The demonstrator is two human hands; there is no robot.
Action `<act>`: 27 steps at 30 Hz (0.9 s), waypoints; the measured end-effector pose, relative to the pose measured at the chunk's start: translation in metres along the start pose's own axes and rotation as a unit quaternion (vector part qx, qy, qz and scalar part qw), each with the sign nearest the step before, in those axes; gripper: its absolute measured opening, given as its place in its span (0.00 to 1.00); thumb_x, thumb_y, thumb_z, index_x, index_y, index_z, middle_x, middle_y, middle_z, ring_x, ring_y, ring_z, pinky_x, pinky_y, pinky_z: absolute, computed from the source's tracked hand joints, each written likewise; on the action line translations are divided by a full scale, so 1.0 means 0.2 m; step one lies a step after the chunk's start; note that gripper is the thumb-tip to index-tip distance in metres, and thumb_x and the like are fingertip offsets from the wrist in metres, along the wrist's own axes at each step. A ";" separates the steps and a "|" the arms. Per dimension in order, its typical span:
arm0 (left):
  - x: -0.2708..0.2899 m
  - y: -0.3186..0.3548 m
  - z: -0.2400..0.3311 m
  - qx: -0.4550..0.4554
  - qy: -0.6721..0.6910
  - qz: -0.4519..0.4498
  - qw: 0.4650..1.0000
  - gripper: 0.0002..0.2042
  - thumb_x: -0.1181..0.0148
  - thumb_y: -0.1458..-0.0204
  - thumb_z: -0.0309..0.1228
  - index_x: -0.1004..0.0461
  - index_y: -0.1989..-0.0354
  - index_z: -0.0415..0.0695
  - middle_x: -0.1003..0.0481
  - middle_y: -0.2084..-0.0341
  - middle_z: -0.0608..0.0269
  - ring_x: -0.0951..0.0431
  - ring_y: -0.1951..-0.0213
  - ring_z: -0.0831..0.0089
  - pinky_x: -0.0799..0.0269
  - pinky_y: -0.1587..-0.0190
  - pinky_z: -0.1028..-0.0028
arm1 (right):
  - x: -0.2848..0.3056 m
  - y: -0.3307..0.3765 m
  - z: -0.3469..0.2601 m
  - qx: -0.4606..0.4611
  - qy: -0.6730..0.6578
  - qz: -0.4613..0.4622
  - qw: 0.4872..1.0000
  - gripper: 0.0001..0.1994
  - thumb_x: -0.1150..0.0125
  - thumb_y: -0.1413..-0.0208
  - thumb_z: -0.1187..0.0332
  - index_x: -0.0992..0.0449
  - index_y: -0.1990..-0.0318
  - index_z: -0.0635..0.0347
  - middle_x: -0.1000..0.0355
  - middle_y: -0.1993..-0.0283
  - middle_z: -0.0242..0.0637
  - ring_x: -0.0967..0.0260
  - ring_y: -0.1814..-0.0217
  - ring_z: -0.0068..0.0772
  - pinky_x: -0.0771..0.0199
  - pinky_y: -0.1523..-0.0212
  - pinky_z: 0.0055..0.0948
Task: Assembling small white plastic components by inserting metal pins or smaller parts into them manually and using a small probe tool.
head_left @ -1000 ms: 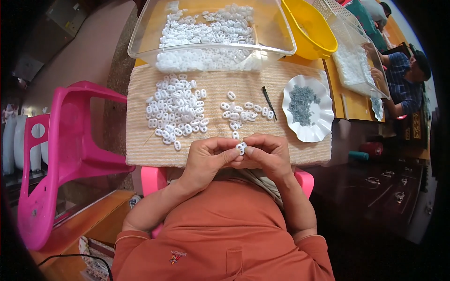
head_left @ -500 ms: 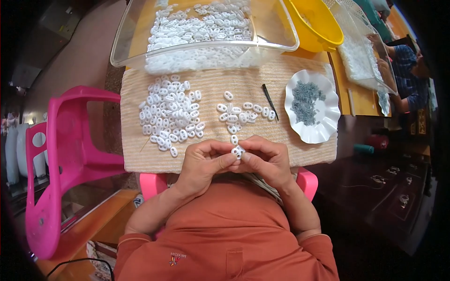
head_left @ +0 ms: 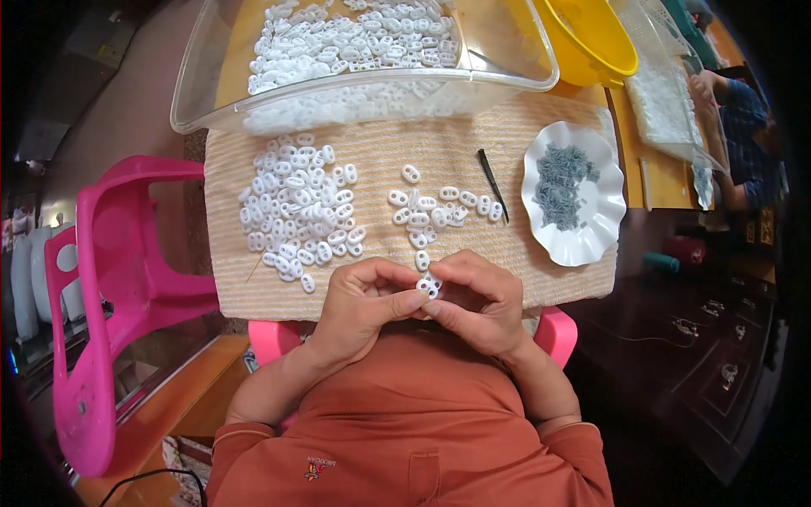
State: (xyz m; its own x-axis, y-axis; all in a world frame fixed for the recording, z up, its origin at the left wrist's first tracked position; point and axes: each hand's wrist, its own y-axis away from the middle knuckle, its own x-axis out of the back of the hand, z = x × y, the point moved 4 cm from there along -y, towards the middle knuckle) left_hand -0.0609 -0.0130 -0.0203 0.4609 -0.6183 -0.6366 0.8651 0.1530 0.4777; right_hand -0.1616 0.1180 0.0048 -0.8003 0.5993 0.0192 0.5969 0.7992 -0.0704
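Just in front of my body, at the table's near edge, both hands pinch small white two-holed plastic pieces (head_left: 427, 288) between thumbs and fingers. My left hand (head_left: 365, 297) is closed on their left side, my right hand (head_left: 483, 297) on their right; fingertips hide part of them. Beyond my fingers, a loose group of the same white oval pieces (head_left: 418, 220) lies on the striped cloth (head_left: 380, 152). A larger heap of white ovals (head_left: 296, 198) is to the left. Right of the group rests a thin black tool (head_left: 493, 186).
A white wavy-rimmed plate (head_left: 601, 215) at right holds small grey parts (head_left: 562, 182). Across the back stands a clear plastic bin (head_left: 515, 78) of white pieces, beside a yellow basin (head_left: 596, 42). A pink chair (head_left: 89, 338) is at left; a co-worker (head_left: 743, 144) sits far right.
The white pieces have turned slightly between my fingertips, and my right fingers have shifted a little. The whole view has shifted slightly, with the bin appearing closer.
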 end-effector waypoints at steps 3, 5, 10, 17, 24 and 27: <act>0.00 0.00 0.00 -0.004 -0.005 0.004 1.000 0.06 0.40 0.51 0.17 0.26 0.64 0.36 0.23 0.68 0.54 0.20 0.67 0.69 0.19 0.63 0.71 | 0.00 -0.01 -0.01 0.012 0.000 0.008 1.000 0.18 0.33 0.55 0.80 0.25 0.54 0.67 0.27 0.60 0.44 0.29 0.63 0.28 0.30 0.65 0.22; 0.00 0.00 0.00 0.003 -0.002 0.005 1.000 0.06 0.40 0.50 0.17 0.26 0.64 0.36 0.23 0.68 0.54 0.20 0.67 0.69 0.19 0.63 0.72 | 0.00 -0.01 -0.01 0.018 0.016 0.007 1.000 0.18 0.33 0.56 0.80 0.24 0.54 0.66 0.27 0.60 0.44 0.29 0.64 0.28 0.30 0.66 0.22; -0.01 0.01 0.01 0.000 -0.013 0.011 1.000 0.04 0.41 0.48 0.19 0.26 0.64 0.35 0.23 0.69 0.53 0.20 0.68 0.69 0.19 0.65 0.72 | -0.01 -0.01 0.00 0.024 0.022 0.012 0.999 0.18 0.33 0.56 0.81 0.24 0.54 0.66 0.27 0.62 0.43 0.30 0.66 0.26 0.31 0.69 0.20; 0.00 0.03 0.01 -0.036 -0.033 0.037 0.998 0.04 0.41 0.49 0.18 0.26 0.64 0.34 0.22 0.69 0.52 0.19 0.67 0.68 0.18 0.64 0.72 | -0.02 0.00 -0.01 0.043 0.055 0.012 0.997 0.18 0.34 0.55 0.82 0.25 0.54 0.67 0.28 0.63 0.43 0.29 0.66 0.26 0.30 0.69 0.20; -0.02 0.05 0.01 -0.080 -0.028 0.048 0.995 0.04 0.41 0.49 0.16 0.25 0.66 0.34 0.23 0.67 0.54 0.20 0.66 0.69 0.18 0.64 0.73 | -0.04 0.00 0.00 0.055 0.055 0.011 0.997 0.14 0.36 0.54 0.82 0.26 0.57 0.69 0.28 0.63 0.45 0.28 0.66 0.28 0.29 0.67 0.22; -0.02 0.05 0.01 -0.096 -0.034 0.049 0.994 0.04 0.41 0.50 0.16 0.25 0.66 0.34 0.24 0.67 0.55 0.20 0.66 0.70 0.18 0.64 0.74 | -0.05 0.00 -0.02 0.050 0.074 0.013 0.996 0.13 0.36 0.53 0.82 0.26 0.58 0.70 0.27 0.64 0.45 0.28 0.66 0.28 0.29 0.67 0.22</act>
State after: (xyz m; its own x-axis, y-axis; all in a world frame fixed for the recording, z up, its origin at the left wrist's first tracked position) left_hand -0.0541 -0.0094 -0.0113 0.5361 -0.6422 -0.5478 0.8415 0.3556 0.4067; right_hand -0.1528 0.1123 0.0083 -0.7634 0.6252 0.1625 0.6021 0.7797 -0.1717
